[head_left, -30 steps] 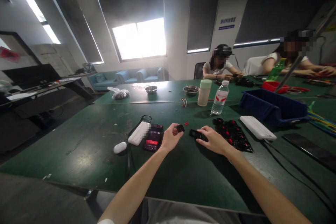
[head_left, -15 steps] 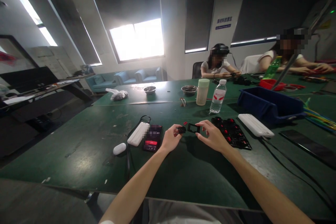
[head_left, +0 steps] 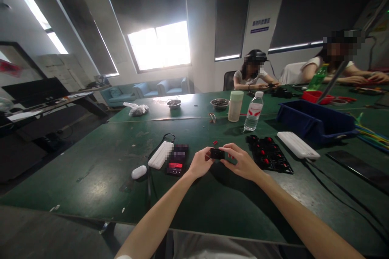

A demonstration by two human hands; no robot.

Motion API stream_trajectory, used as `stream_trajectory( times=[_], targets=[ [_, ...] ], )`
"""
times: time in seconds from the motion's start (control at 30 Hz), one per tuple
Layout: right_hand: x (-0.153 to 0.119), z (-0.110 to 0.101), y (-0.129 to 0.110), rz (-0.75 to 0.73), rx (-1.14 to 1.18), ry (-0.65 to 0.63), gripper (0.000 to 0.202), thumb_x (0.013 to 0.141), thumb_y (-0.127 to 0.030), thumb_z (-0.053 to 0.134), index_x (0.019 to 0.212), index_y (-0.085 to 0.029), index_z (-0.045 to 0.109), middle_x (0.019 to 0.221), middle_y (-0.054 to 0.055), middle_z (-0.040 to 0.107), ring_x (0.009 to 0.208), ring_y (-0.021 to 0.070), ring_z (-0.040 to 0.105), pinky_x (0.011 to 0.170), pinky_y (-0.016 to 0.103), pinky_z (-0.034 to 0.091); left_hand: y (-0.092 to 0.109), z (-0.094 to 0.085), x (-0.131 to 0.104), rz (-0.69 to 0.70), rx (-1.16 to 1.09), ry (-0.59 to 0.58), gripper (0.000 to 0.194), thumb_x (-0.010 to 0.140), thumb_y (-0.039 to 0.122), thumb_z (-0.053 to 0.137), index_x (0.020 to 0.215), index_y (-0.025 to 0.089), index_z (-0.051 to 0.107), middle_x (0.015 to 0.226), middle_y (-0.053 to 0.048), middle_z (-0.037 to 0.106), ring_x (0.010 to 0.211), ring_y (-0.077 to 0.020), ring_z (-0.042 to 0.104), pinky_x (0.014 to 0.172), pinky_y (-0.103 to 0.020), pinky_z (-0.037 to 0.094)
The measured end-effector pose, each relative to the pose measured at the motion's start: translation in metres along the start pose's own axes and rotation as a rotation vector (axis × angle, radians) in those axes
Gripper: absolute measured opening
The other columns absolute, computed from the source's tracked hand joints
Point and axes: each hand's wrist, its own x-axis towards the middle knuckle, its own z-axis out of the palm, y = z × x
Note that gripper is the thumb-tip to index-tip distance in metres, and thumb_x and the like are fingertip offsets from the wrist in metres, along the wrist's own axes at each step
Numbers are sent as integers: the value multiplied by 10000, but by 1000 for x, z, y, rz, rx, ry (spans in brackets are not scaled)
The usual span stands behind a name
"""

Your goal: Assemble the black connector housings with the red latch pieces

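Over the green table, my left hand (head_left: 200, 163) pinches a small black part at its left side. My right hand (head_left: 240, 162) grips a thin black square frame from the right. The part and the frame now meet as one dark block (head_left: 217, 153) between my fingertips; whether they are joined I cannot tell. A small red piece (head_left: 215, 142) lies on the table just beyond my hands. Right of my right hand sits a black tray-like group of parts with red pieces (head_left: 269, 153).
Left of my hands lie a phone (head_left: 176, 161), a white power bank (head_left: 161, 155) and a white earbud case (head_left: 139, 172). Ahead stand a green-lidded cup (head_left: 235, 107) and a water bottle (head_left: 253, 112). To the right are a blue bin (head_left: 316, 119) and another power bank (head_left: 298, 145). Two people sit beyond.
My hands have come together. The black part and the black frame, apart before, now meet. The red piece stays on the table.
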Motion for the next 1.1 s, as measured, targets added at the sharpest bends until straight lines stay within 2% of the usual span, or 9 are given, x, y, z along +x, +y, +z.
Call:
stream_trajectory(
  times=[0.13,0.27,0.47,0.6,0.77,0.93,1.1],
  targets=[
    [1,0,1,11,-8,-15,362,968,-329,633,1324,-279,674,1216,85,680,850,203,690,803,376,622,-2,1,1,3,-4,-7,254,827,69,640,1042,174,722,928,-19,749,795,-142,674,725,-237,526],
    [0,0,2,13,-26,-25,375,967,-321,639,1336,-260,676,1226,96,681,868,208,698,819,381,622,-5,2,3,-9,-32,-6,254,807,48,649,1022,165,717,904,-21,745,808,-147,674,739,-238,523],
    [-1,1,7,-36,-29,-38,387,969,-319,637,1347,-254,689,1221,105,685,1056,252,720,938,398,615,-7,3,3,-11,-19,-32,313,762,-12,627,1009,153,727,890,-19,752,807,-151,673,739,-233,505],
    [-1,3,9,-40,-16,-26,388,974,-317,634,1353,-260,692,1227,111,684,1066,259,720,946,410,615,-11,5,5,-27,-67,-10,340,742,-30,624,1014,143,735,902,-30,763,820,-158,690,758,-238,520],
    [-1,3,10,-23,-4,-38,413,955,-309,655,1365,-288,692,1238,106,689,1063,265,725,939,413,620,-14,7,6,-30,-148,-24,489,705,-67,615,1128,139,746,963,-47,785,866,-168,710,801,-254,537],
    [-2,3,11,-2,-2,-56,404,952,-311,652,1352,-278,699,1245,107,687,1057,265,725,949,417,615,-10,5,3,-29,-184,-39,358,759,13,678,1095,124,737,947,-56,774,849,-164,706,788,-254,538],
    [-1,3,9,9,1,-60,394,961,-310,631,1347,-266,695,1245,111,684,1033,266,731,932,420,621,-3,3,1,-40,-168,-42,348,768,53,697,1105,130,735,939,-43,757,835,-153,681,772,-240,523]
  ],
)
